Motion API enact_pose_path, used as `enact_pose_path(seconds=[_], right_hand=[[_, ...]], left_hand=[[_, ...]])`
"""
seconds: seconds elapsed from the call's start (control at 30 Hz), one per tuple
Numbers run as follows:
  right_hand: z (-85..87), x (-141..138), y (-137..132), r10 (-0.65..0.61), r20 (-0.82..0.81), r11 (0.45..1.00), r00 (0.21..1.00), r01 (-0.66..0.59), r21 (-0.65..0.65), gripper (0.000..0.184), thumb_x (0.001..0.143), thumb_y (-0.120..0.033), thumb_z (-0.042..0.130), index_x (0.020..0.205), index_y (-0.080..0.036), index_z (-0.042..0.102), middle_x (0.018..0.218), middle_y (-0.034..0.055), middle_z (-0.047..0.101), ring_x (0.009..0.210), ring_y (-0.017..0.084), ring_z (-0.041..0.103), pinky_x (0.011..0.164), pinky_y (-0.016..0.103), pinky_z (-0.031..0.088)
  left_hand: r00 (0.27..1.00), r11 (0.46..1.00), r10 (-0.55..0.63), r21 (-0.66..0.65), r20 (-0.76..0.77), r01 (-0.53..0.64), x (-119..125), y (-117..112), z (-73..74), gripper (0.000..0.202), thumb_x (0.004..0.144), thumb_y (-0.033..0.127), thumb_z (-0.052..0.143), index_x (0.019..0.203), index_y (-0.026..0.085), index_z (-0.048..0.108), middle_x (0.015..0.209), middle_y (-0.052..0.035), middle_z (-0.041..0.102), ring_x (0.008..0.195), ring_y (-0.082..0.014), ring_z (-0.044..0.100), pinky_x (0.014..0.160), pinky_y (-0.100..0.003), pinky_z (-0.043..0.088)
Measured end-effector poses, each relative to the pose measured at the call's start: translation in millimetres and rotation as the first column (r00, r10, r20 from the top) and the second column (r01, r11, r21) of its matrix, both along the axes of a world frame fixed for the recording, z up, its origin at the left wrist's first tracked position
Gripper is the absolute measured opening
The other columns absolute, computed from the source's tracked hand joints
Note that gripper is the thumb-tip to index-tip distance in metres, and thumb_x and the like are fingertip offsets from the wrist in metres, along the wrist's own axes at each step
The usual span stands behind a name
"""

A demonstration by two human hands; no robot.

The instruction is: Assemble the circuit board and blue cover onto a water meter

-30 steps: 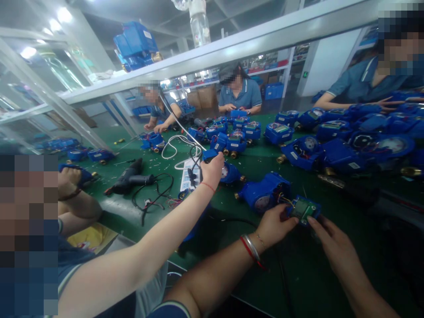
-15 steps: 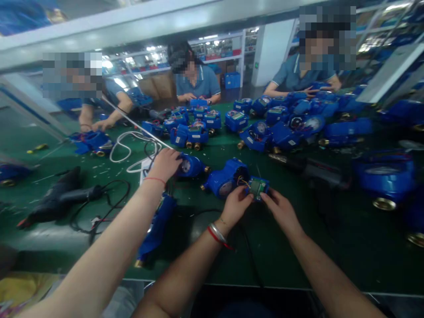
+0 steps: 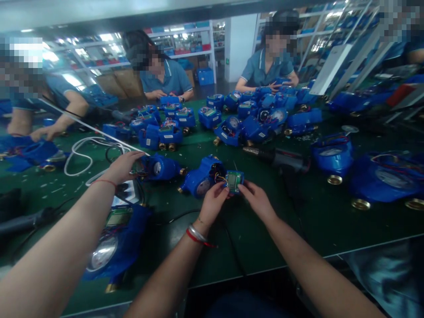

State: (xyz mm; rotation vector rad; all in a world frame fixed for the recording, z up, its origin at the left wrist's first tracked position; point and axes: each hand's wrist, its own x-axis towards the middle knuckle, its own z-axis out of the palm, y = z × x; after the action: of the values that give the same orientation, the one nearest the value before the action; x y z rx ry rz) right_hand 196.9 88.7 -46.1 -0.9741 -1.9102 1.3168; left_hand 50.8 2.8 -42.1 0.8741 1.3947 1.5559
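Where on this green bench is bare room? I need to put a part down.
The green mat right of the right hand, up to the near edge, is bare. A narrower strip lies between both forearms. Beyond the small green circuit module, blue plastic water meters crowd it.

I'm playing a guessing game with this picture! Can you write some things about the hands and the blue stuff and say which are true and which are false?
1. Both hands hold a small green circuit board. True: the left hand and right hand pinch it.
2. The table is red. False: it is green.
3. Wires join the board to a blue meter. True.
4. A co-worker's hand holds a hammer. False: it touches another blue meter.
5. The left wrist is bare. False: it wears bracelets.
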Motion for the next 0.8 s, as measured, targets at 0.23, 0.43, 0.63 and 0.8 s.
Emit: enact_pose_path(seconds=[0.23,0.43,0.63,0.8], right_hand=[[2.5,2.0,0.3,0.0,0.047,1.0,0.999,-0.001,0.018,0.049,0.086,-0.054,0.047,0.118,-0.019,0.06,0.107,0.0063,0.066,0.095,0.021,0.061,0.083,0.033,0.046],[-0.9,1.6,2.4,-0.029,0.111,0.997,0.993,0.021,0.068,0.048,0.086,-0.054,0.046,0.114,-0.018,0.062,0.104,0.0078,0.066,0.094,0.022,0.06,0.082,0.034,0.045],[-4.3,3.9,6.1,-0.063,0.174,0.994,0.983,0.046,0.099,0.047,0.085,-0.051,0.047,0.115,-0.018,0.062,0.112,0.0087,0.062,0.101,0.023,0.058,0.089,0.037,0.044],[2.3,21.5,-0.6,-0.091,0.218,0.994,0.972,0.076,0.074,0.054,0.084,-0.046,0.05,0.13,-0.018,0.05,0.121,0.0095,0.058,0.11,0.024,0.054,0.095,0.041,0.042]], left_hand=[[0.999,0.999,-0.035,0.022,0.015,0.035,-3.7,-0.8,-1.7,0.038,0.086,0.039,0.055,0.114,0.013,0.058,0.1,-0.0091,0.066,0.081,-0.0177,0.066,0.073,-0.03,0.053],[0.997,0.998,-0.062,-0.014,-0.051,0.062,-6.1,2.3,-5.9,0.038,0.086,0.041,0.055,0.111,0.012,0.057,0.092,-0.0077,0.067,0.08,-0.0172,0.066,0.073,-0.029,0.053],[0.987,0.997,-0.042,-0.071,-0.156,0.031,-7.9,3.7,-10.1,0.03,0.084,0.035,0.059,0.102,0.012,0.06,0.083,-0.0063,0.067,0.07,-0.016,0.065,0.064,-0.026,0.052],[0.98,0.996,-0.029,-0.089,-0.195,0.012,-7.0,3.7,-8.4,0.035,0.085,0.033,0.058,0.112,0.013,0.058,0.085,-0.0061,0.067,0.064,-0.0147,0.064,0.059,-0.025,0.05]])
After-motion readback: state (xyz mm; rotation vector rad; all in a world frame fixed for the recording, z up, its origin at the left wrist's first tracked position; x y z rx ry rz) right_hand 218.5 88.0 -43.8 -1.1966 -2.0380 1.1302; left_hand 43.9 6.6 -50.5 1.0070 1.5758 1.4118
